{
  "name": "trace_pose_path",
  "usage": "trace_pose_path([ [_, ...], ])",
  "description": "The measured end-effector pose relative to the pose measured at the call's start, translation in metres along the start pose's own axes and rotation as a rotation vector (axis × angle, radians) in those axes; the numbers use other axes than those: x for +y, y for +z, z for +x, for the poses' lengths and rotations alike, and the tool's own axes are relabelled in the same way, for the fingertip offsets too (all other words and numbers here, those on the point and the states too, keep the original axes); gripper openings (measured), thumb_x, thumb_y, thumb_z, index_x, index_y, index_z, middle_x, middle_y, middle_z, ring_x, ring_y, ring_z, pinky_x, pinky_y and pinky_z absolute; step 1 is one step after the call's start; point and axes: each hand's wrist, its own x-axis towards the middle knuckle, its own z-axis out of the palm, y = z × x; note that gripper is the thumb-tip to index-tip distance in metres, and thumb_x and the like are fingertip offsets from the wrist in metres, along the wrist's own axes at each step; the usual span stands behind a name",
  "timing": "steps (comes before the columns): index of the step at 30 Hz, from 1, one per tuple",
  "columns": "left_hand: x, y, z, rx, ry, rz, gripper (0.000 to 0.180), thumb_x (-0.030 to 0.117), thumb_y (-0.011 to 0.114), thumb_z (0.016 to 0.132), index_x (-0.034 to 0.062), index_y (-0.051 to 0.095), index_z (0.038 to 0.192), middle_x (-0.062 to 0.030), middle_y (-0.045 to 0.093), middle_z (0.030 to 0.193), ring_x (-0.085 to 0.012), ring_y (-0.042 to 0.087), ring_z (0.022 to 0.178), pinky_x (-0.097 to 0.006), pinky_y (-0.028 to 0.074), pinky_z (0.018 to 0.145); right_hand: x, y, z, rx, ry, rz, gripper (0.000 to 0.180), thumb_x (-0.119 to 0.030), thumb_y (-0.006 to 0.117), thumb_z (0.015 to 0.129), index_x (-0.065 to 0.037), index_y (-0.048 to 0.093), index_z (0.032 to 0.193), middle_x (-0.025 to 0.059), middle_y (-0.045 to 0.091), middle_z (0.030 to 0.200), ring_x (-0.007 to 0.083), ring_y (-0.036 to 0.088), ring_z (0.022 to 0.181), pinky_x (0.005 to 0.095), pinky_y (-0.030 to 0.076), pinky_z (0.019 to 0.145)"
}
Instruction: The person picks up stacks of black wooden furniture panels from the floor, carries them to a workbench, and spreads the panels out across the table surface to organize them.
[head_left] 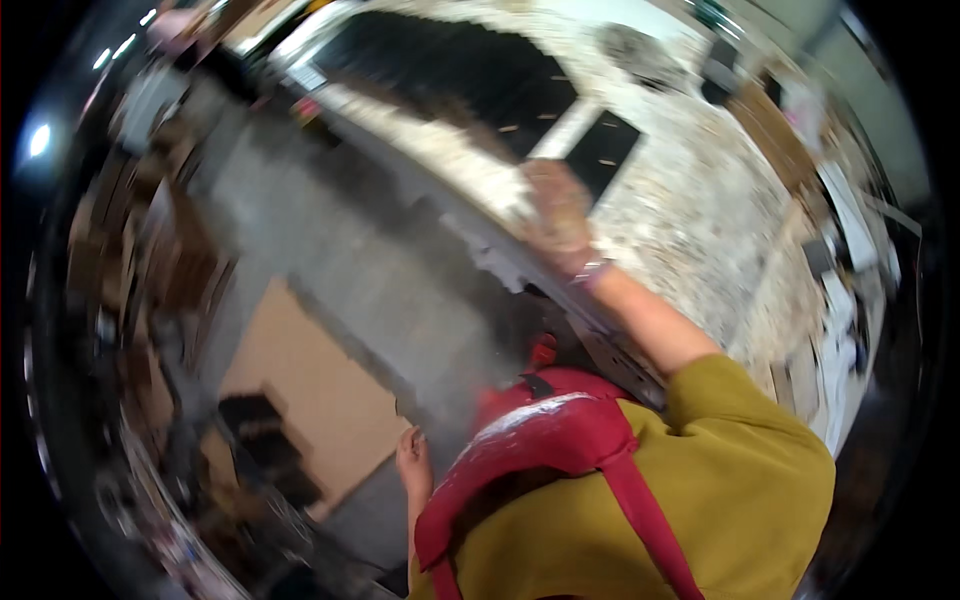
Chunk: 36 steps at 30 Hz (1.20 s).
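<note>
My right hand (560, 215) is over the near edge of a worktable (690, 200) smeared with white, beside a separate black strip (606, 150) with small pale marks. Motion blurs its fingers, so I cannot make out their pose or any grip. Left of that strip, a row of similar black strips (450, 70) lies close together across the table. Away from the table, my left hand (412, 455) hangs low near a flat brown cardboard sheet (310, 395) on the floor. Its fingers look curled in, and nothing shows in them.
Cardboard boxes (180, 245) stand at the left. A dark object (265, 440) rests by the cardboard sheet. Along the table's right side are a brown board (770, 135) and white pieces (850, 230). A grey lump (640, 55) sits toward the back. Another person (190, 45) is at far left.
</note>
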Motion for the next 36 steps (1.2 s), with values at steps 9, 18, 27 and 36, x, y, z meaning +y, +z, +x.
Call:
trace_pose_path([
  [9, -0.119, -0.021, -0.166, 0.167, -0.336, -0.034, 0.036, 0.029, 0.059, 0.085, 0.0066, 0.059, 0.114, -0.0174, 0.063, 0.105, -0.0306, 0.062, 0.096, -0.038, 0.048, 0.083, -0.157, 0.012, -0.140, -0.732, -0.196, 0.322, 0.053, -0.005, 0.061, 0.079, -0.005, 0.046, 0.130, 0.0170, 0.049, 0.128, 0.0338, 0.045, 0.119, 0.0383, 0.034, 0.101],
  [18, -0.222, -0.040, -0.385, 0.133, -0.525, -0.115, 0.036, 0.028, 0.059, 0.086, 0.0065, 0.058, 0.116, -0.0140, 0.062, 0.109, -0.0262, 0.062, 0.098, -0.033, 0.048, 0.084, -0.257, 0.086, -0.361, -1.812, -0.257, 0.281, 0.048, -0.038, 0.053, 0.087, -0.007, 0.053, 0.124, 0.0196, 0.062, 0.108, 0.0299, 0.059, 0.102, 0.0382, 0.044, 0.089],
  [27, -0.346, -0.119, -0.391, 0.249, -0.724, -0.381, 0.043, 0.031, 0.059, 0.088, 0.0030, 0.054, 0.120, -0.0138, 0.064, 0.109, -0.0202, 0.061, 0.102, -0.031, 0.047, 0.085, -0.169, 0.155, -0.361, -1.892, -0.317, -0.182, 0.035, -0.032, 0.047, 0.083, -0.006, 0.062, 0.102, 0.0177, 0.063, 0.103, 0.0321, 0.059, 0.099, 0.0379, 0.045, 0.083],
  [36, -0.405, -0.190, -0.381, 0.553, -0.760, -0.485, 0.041, 0.034, 0.057, 0.087, 0.0046, 0.057, 0.116, -0.0158, 0.064, 0.106, -0.0266, 0.062, 0.099, -0.034, 0.047, 0.084, -0.400, 0.325, -0.324, -1.899, -0.467, -0.095, 0.038, -0.034, 0.044, 0.083, -0.003, 0.061, 0.095, 0.0153, 0.065, 0.087, 0.0278, 0.060, 0.083, 0.0393, 0.044, 0.077],
])
